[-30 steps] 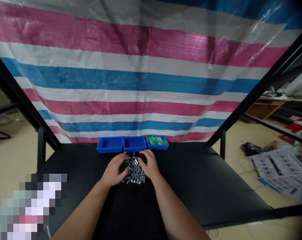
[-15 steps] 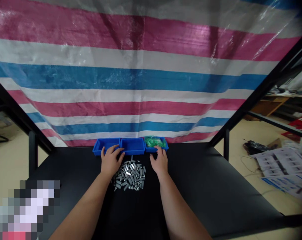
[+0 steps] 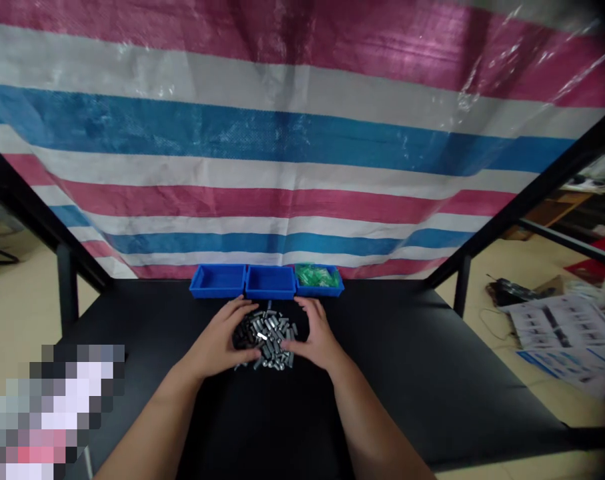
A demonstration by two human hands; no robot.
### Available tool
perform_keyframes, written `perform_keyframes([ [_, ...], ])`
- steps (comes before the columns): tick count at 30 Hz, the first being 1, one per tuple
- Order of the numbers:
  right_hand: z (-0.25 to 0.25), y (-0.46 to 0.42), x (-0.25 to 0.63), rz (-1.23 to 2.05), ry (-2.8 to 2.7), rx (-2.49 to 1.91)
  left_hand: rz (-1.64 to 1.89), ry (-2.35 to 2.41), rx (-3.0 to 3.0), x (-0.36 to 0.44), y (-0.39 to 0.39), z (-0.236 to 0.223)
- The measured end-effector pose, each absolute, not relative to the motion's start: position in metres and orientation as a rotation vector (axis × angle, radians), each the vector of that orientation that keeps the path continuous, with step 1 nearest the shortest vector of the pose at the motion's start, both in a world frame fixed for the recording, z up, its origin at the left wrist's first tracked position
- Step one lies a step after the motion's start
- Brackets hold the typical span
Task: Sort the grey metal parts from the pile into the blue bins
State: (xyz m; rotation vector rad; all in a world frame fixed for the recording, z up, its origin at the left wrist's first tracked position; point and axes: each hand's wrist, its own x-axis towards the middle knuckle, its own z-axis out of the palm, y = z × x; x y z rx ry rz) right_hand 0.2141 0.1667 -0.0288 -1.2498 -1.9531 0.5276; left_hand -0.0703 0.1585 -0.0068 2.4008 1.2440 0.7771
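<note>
A pile of small silvery metal cylinders [image 3: 268, 337] lies on the black table. On its left side is my left hand [image 3: 223, 339], open and curved, its thumb over the near edge of the pile. My right hand [image 3: 316, 335] is cupped at the right side, thumb reaching over the cylinders and fingers spread from it. Both hands partly hide the pile; neither has anything gripped. Just beyond stand three blue bins: the left bin [image 3: 218, 291] and the middle bin [image 3: 271, 294] show bare insides, while the right bin [image 3: 320, 292] holds green, clear-looking pieces [image 3: 315, 275].
A striped plastic sheet [image 3: 292, 170] rises behind the black table [image 3: 407, 373]. Black frame bars [image 3: 462, 283] slant up at both sides. Printed sheets [image 3: 557, 333] lie on the floor at right. A pixelated patch covers the lower left.
Both hands have come back from beside the blue bins to the two sides of the metal pile, thumbs now over it. The camera view has shifted slightly.
</note>
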Motion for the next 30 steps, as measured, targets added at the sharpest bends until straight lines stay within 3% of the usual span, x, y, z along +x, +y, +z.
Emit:
perform_keyframes([
  [5,-0.032,0.154,0.205,0.743,-2.282,-1.308,0.555,1.239,2.359,-0.083,0.156,-0.030],
  [17,-0.013,0.154,0.227,0.677,-2.104,-1.416,0.903,1.251,2.302,-0.074,0.154,-0.016],
  [25,-0.021,0.156,0.230,0.823,-2.001,-1.476,0.679,1.131,2.558,-0.049,0.157,-0.019],
  [30,-0.028,0.158,0.236,0.927,-1.891,-1.470,0.718,1.202,2.597,-0.041,0.158,-0.020],
])
